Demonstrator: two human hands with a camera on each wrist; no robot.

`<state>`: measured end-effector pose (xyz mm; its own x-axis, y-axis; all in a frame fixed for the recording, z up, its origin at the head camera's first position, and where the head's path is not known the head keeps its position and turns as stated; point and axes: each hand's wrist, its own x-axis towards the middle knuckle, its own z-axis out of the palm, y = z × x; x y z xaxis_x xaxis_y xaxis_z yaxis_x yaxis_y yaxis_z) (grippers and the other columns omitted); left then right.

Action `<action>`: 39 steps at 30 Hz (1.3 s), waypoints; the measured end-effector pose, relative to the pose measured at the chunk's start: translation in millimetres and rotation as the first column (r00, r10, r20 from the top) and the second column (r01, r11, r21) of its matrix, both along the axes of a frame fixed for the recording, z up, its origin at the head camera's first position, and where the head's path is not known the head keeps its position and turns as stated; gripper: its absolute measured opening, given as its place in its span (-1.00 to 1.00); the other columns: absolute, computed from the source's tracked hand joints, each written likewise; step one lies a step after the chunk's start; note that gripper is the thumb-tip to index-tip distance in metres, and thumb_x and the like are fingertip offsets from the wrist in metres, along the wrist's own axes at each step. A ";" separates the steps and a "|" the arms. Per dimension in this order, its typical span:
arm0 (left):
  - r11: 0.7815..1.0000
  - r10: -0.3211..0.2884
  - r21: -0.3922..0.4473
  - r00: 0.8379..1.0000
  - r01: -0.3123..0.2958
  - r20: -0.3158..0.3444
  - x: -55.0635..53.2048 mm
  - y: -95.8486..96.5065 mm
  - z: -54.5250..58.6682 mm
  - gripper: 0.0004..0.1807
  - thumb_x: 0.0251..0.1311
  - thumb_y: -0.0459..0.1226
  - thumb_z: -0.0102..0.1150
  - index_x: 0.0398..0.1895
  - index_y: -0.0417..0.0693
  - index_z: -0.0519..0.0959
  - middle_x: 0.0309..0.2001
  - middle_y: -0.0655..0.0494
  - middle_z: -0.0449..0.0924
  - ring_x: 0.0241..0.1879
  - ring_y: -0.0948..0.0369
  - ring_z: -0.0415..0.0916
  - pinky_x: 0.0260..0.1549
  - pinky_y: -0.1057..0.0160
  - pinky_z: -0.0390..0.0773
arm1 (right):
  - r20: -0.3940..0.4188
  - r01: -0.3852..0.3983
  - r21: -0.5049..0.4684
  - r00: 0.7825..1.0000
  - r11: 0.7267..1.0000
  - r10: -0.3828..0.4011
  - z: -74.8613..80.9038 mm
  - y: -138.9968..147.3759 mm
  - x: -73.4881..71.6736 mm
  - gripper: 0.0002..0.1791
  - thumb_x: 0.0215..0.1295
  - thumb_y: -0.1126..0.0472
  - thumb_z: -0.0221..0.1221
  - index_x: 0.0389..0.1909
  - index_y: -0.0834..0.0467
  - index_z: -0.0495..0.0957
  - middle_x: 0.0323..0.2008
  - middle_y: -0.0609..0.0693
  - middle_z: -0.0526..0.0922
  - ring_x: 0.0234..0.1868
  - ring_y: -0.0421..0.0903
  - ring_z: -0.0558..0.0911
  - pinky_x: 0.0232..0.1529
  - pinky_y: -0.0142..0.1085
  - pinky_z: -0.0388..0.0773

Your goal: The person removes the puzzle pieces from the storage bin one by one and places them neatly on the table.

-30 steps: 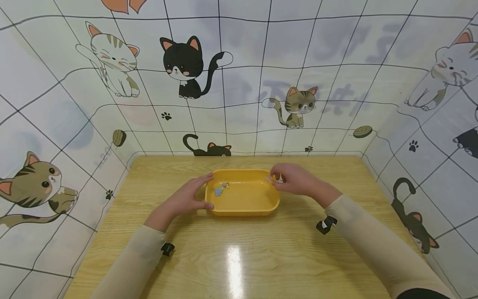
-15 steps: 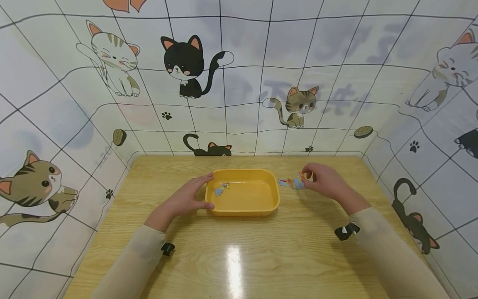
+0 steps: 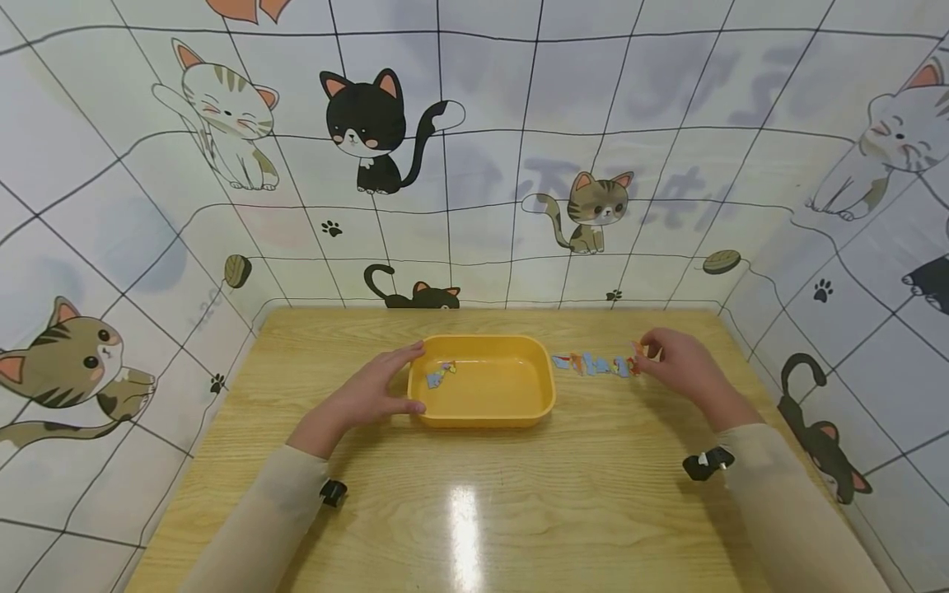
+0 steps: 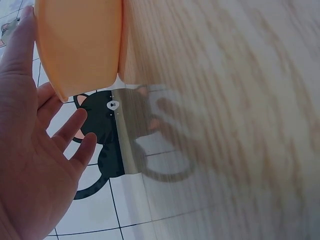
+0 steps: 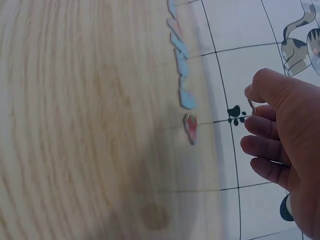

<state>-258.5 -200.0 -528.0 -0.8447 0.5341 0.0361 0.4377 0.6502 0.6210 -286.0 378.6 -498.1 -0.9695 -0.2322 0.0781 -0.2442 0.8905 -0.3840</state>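
In the head view my left hand [image 3: 366, 391] rests on the left end of a yellow tray [image 3: 482, 423], thumb at the near corner and fingertips at the far one. The left wrist view shows its loose fingers beside the tray's side [image 4: 80, 45]. A few small jigsaw puzzle pieces [image 3: 434, 380] lie inside, towards the left. Right of the tray runs a row of several more pieces [image 3: 603, 366]. At that row's right end, my right hand [image 3: 685, 366] pinches a puzzle piece [image 5: 252, 106], seen edge-on in the right wrist view, above the table. A reddish piece [image 5: 190, 129] lies nearby.
The wooden table [image 3: 385, 511] meets a cat-patterned wall covering [image 3: 482, 239] at the back and on both sides. Both sleeves carry small black wrist devices, one at the left wrist [image 3: 334, 493] and one at the right [image 3: 708, 464].
My right hand has moved right from the tray's right rim, along the row to its far end, a puzzle piece between its fingers. The left hand and tray have stayed put.
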 end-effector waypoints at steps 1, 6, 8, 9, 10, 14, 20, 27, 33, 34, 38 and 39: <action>1.000 0.002 -0.002 1.000 -0.002 0.003 -0.1 0.1 0.2 0.16 0.21 0.18 0.61 0.78 0.09 0.22 0.79 0.23 0.02 0.72 -0.13 0.05 0.64 -0.32 0.11 | 0.004 0.009 0.002 1.000 1.000 -0.009 -0.4 1.9 0.6 -0.61 0.54 0.10 0.35 0.13 0.34 0.66 -0.17 0.13 0.73 -0.30 0.00 0.61 -0.33 -0.11 0.54; 1.000 0.009 -0.005 1.000 -0.009 0.012 -1.1 0.5 0.0 0.16 0.21 0.18 0.61 0.79 0.10 0.22 0.79 0.28 0.01 0.72 -0.11 0.04 0.65 -0.31 0.11 | 0.034 0.064 0.023 0.997 0.998 -0.065 -5.4 10.9 1.3 -0.54 0.56 0.04 0.34 0.13 0.39 0.65 -0.17 0.19 0.74 -0.25 0.07 0.66 -0.28 0.00 0.61; 1.000 0.008 -0.005 1.000 -0.008 0.014 -1.4 0.3 0.2 0.16 0.21 0.19 0.61 0.79 0.09 0.22 0.79 0.28 0.01 0.72 -0.11 0.05 0.65 -0.31 0.11 | 0.048 0.083 0.039 0.995 0.996 -0.085 -8.7 14.9 0.7 -0.52 0.56 0.02 0.33 0.12 0.40 0.65 -0.18 0.20 0.75 -0.25 0.08 0.67 -0.25 0.04 0.63; 1.000 0.008 -0.003 1.000 -0.008 0.016 -1.2 0.3 0.5 0.16 0.21 0.19 0.61 0.79 0.10 0.22 0.79 0.29 0.01 0.72 -0.11 0.05 0.65 -0.30 0.11 | 0.056 0.089 0.045 0.994 0.995 -0.092 -10.7 17.1 0.1 -0.52 0.58 0.00 0.32 0.11 0.40 0.65 -0.19 0.21 0.75 -0.26 0.08 0.67 -0.25 0.06 0.63; 1.000 0.007 -0.004 1.000 -0.007 0.017 -1.2 0.2 0.7 0.16 0.21 0.19 0.60 0.79 0.10 0.22 0.79 0.29 0.01 0.72 -0.10 0.05 0.65 -0.30 0.11 | 0.064 0.097 0.051 0.993 0.994 -0.101 -12.9 19.0 -0.4 -0.52 0.59 -0.01 0.30 0.09 0.39 0.65 -0.19 0.20 0.75 -0.27 0.08 0.67 -0.23 0.06 0.63; 1.000 0.001 0.006 1.000 -0.001 0.004 -0.7 0.1 1.4 0.17 0.21 0.19 0.61 0.78 0.07 0.22 0.79 0.23 0.03 0.72 -0.14 0.06 0.64 -0.33 0.12 | 0.097 0.119 0.059 0.987 0.991 -0.125 -22.8 25.6 -2.2 -0.55 0.60 0.00 0.30 0.07 0.37 0.66 -0.20 0.19 0.76 -0.28 0.07 0.68 -0.19 0.09 0.64; 1.000 0.002 0.008 1.000 -0.002 0.001 -0.2 0.3 1.6 0.16 0.21 0.18 0.62 0.78 0.07 0.23 0.79 0.23 0.04 0.71 -0.14 0.06 0.63 -0.34 0.12 | 0.094 0.123 0.066 0.987 0.990 -0.129 -36.1 30.6 -2.5 -0.60 0.53 0.07 0.28 0.05 0.37 0.67 -0.17 0.22 0.78 -0.18 0.15 0.73 -0.10 0.19 0.65; 1.000 0.002 0.000 1.000 -0.002 0.001 -0.4 0.5 1.2 0.16 0.22 0.19 0.60 0.78 0.09 0.22 0.79 0.23 0.03 0.72 -0.13 0.06 0.64 -0.33 0.12 | 0.079 0.133 0.057 0.987 0.989 -0.138 -40.2 33.3 -2.4 -0.62 0.53 0.08 0.28 0.01 0.38 0.69 -0.17 0.23 0.79 -0.16 0.19 0.73 -0.08 0.21 0.64; 1.000 0.000 0.014 1.000 0.000 0.005 0.2 1.4 1.8 0.15 0.22 0.17 0.62 0.78 0.07 0.23 0.79 0.22 0.03 0.72 -0.14 0.06 0.63 -0.34 0.11 | 0.078 0.122 0.055 0.989 0.991 -0.126 -41.0 30.9 -2.1 -0.59 0.58 0.06 0.28 0.03 0.39 0.70 -0.17 0.23 0.80 -0.18 0.17 0.74 -0.08 0.22 0.67; 1.000 0.000 0.016 1.000 0.000 0.005 0.5 1.5 2.1 0.15 0.22 0.17 0.62 0.78 0.06 0.24 0.79 0.22 0.04 0.72 -0.15 0.06 0.63 -0.35 0.11 | 0.075 0.120 0.057 0.989 0.991 -0.124 -41.2 30.6 -1.9 -0.59 0.58 0.06 0.28 0.03 0.39 0.70 -0.17 0.23 0.80 -0.18 0.18 0.74 -0.08 0.22 0.67; 1.000 0.002 0.011 1.000 -0.002 0.003 1.3 1.2 2.3 0.14 0.22 0.15 0.63 0.78 0.06 0.24 0.79 0.21 0.04 0.71 -0.15 0.06 0.63 -0.35 0.11 | 0.074 0.109 0.054 0.991 0.993 -0.113 -41.5 29.9 -1.5 -0.57 0.57 0.07 0.31 0.08 0.42 0.68 -0.17 0.24 0.80 -0.16 0.20 0.76 -0.06 0.24 0.67; 1.000 0.004 0.008 1.000 -0.004 0.001 1.4 0.6 2.0 0.14 0.23 0.14 0.63 0.78 0.06 0.24 0.79 0.21 0.04 0.71 -0.16 0.06 0.63 -0.36 0.11 | 0.077 0.102 0.051 0.991 0.993 -0.106 -41.8 29.6 -1.8 -0.56 0.57 0.07 0.32 0.11 0.43 0.68 -0.16 0.24 0.81 -0.14 0.20 0.76 -0.04 0.25 0.68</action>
<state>-257.1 -199.4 -526.0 -0.8469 0.5303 0.0396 0.4344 0.6471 0.6266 -287.8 408.2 -539.8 -0.9913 -0.1316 -0.0084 -0.1201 0.9269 -0.3555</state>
